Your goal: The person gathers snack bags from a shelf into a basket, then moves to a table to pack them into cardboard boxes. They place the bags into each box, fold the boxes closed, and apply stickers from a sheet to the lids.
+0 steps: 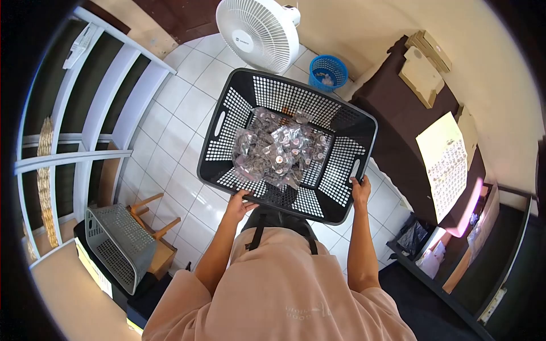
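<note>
I hold a black perforated plastic basket [233, 108] out in front of my chest. My left hand [239, 203] grips its near rim at the lower left. My right hand [360, 189] grips the near rim at the right corner, beside a handle slot. Inside the basket lies a heap of small clear plastic bags [278, 150] with small parts in them. The basket hangs above a white tiled floor.
A white fan [259, 31] and a small blue basket [328, 71] stand ahead on the floor. A dark table [398, 113] with boxes and a printed sheet runs along the right. A grey basket [116, 244] and a wooden stool sit at my left, next to white shelving.
</note>
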Motion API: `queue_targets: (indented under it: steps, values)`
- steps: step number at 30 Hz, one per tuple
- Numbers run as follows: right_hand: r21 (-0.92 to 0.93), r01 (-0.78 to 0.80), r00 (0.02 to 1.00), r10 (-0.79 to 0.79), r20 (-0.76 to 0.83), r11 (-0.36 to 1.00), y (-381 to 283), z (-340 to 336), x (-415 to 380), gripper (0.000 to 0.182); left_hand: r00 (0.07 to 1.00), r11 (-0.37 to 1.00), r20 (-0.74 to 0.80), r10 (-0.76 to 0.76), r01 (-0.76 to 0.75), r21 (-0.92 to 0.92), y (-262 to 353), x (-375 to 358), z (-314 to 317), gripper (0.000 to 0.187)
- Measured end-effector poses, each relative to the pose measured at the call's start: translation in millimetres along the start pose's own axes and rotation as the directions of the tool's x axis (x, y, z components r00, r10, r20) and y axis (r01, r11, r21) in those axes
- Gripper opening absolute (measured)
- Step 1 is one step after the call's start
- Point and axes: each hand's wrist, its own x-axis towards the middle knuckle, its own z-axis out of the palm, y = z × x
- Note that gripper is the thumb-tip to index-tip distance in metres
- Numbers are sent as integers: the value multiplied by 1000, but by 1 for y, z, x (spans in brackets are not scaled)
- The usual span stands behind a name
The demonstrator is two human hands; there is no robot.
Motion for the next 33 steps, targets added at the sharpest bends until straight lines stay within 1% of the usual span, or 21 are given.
queue_targets:
  steps: [3,5,7,8,10,11,12,13,15,17,18,19,20,21,22,24,25,27,29,31,33]
  values:
    - [-60,97,995,-97,3,993,3,-6,24,22,997,989,10,-79,79,-121,-25,-12,11,17]
    - [-108,98,995,-101,-22,989,-6,-5,41,12,993,976,52,-110,117,-182,-36,-20,14,27]
    - [-148,173,983,-179,-28,974,-15,4,56,22,949,931,81,-305,315,-184,-28,-40,29,46]
    - [-159,167,985,-173,-22,973,-19,3,58,22,932,926,86,-352,361,-114,-28,-41,28,62]
    - [-353,289,950,-313,-13,890,-40,-3,59,29,922,925,117,-369,376,-47,-21,-49,23,64]
    - [-358,290,949,-314,-9,887,-50,-2,57,29,914,926,150,-376,376,31,-16,-51,17,66]
    - [-543,397,814,-557,-164,740,-64,2,50,28,919,928,146,-367,373,-11,-16,-47,2,67]
    - [-720,418,592,-768,-246,553,-81,8,38,27,918,927,146,-369,375,-16,-12,-50,-6,67]
    - [-690,386,623,-724,-295,613,-102,35,13,26,982,980,-70,-176,168,-109,-11,-51,-22,69]
    - [-296,552,806,-590,-52,780,-91,60,7,20,986,986,-86,-141,132,-100,-5,-58,-23,71]
    - [-230,528,849,-516,117,817,-89,78,-3,19,987,990,-74,-141,139,-38,-1,-63,-21,72]
    - [-167,494,853,-437,287,853,-88,99,-11,18,988,990,-62,-138,140,22,4,-66,-17,73]
    - [-145,541,811,-468,351,828,-73,123,-12,20,983,976,-98,-155,168,140,5,-71,-14,68]
    - [-111,590,759,-503,412,800,-58,156,-17,23,984,977,-104,-147,160,140,12,-77,-22,68]
    - [-104,590,757,-504,416,801,-51,174,-13,23,975,930,-112,-192,217,297,14,-80,-20,62]
    - [-367,470,823,-249,510,803,-43,204,-12,29,961,810,-162,-225,277,516,7,-87,-28,50]
    - [-358,471,819,-250,516,806,-42,215,-10,29,965,770,-197,-173,257,584,3,-96,-29,46]
    - [-487,490,870,-367,330,723,-40,232,-6,29,967,719,-221,-128,243,651,-3,-115,-39,44]
    - [-427,532,842,-406,355,731,-41,253,-4,23,964,723,-255,-81,233,650,0,-134,-48,42]
    - [-429,668,733,-435,523,608,-42,260,0,19,963,726,-265,-40,211,655,1,-150,-42,39]
    - [-396,675,712,-408,571,622,-39,259,10,12,970,685,-218,104,89,723,2,-158,-31,35]
